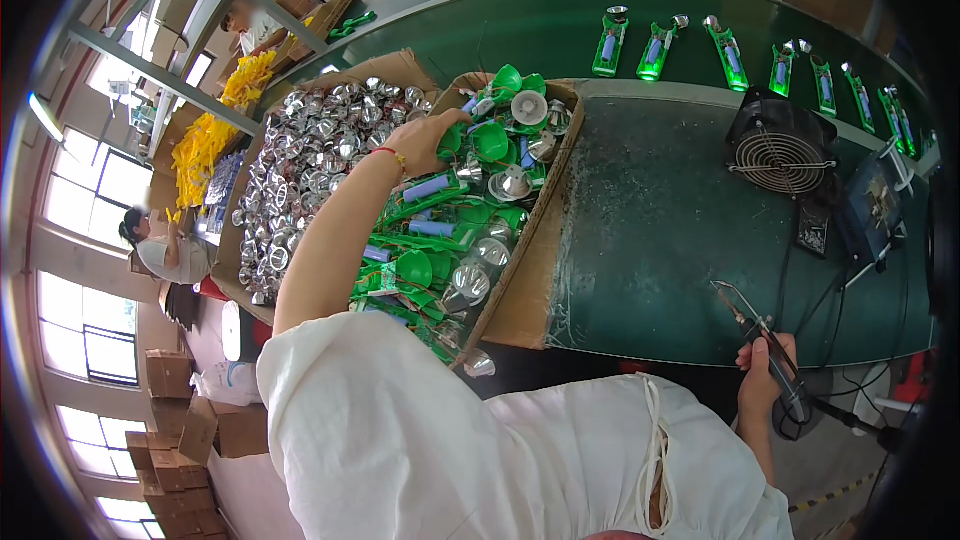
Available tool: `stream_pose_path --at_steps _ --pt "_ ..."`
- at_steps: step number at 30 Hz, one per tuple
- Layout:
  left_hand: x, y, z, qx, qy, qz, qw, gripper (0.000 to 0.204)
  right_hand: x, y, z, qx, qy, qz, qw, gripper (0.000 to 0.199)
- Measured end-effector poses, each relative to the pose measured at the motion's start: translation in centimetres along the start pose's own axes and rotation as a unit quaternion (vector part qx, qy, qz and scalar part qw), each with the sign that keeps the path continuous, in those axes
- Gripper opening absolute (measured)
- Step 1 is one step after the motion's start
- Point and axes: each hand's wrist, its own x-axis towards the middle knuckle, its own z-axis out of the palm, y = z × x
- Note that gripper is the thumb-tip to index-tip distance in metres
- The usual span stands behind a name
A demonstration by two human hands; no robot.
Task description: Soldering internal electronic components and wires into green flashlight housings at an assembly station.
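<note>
My left hand (pixel 425 143) reaches into a cardboard box (pixel 530 280) heaped with green flashlight housings (pixel 415 267) fitted with purple-blue cells. Its fingers curl at the rim of one green housing (pixel 451 143); the fingertips are partly hidden among the parts. Down at the right, my right hand (pixel 765 370) is closed around the handle of a soldering iron (pixel 793 395). The iron's thin metal tip points up and left, over the green worktop (pixel 650 240), and touches no part.
Silvery reflector cups (pixel 310 155) fill a box left of the housings. A conveyor belt (pixel 450 25) at the back carries several flashlight assemblies (pixel 652 52). A black fan (pixel 780 145) and a blue soldering station (pixel 873 200) with cables stand right. Two people (pixel 172 252) sit at the left.
</note>
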Motion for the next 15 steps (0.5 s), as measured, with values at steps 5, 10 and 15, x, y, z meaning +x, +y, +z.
stream_pose_path --at_steps 5,10,15 --pt "-1.4 0.6 -1.2 -0.006 0.088 -0.066 0.994 0.060 0.0 0.1 0.1 0.016 -0.001 -0.004 1.000 0.015" --pt "-1.6 3.1 -5.5 -0.023 0.239 0.021 0.970 0.052 0.6 0.5 -1.3 0.009 0.023 -0.012 1.000 0.013" --pt "1.3 17.2 -6.1 -0.003 0.121 0.121 0.985 0.049 2.3 1.0 -2.9 0.042 0.072 -0.052 0.995 0.011"
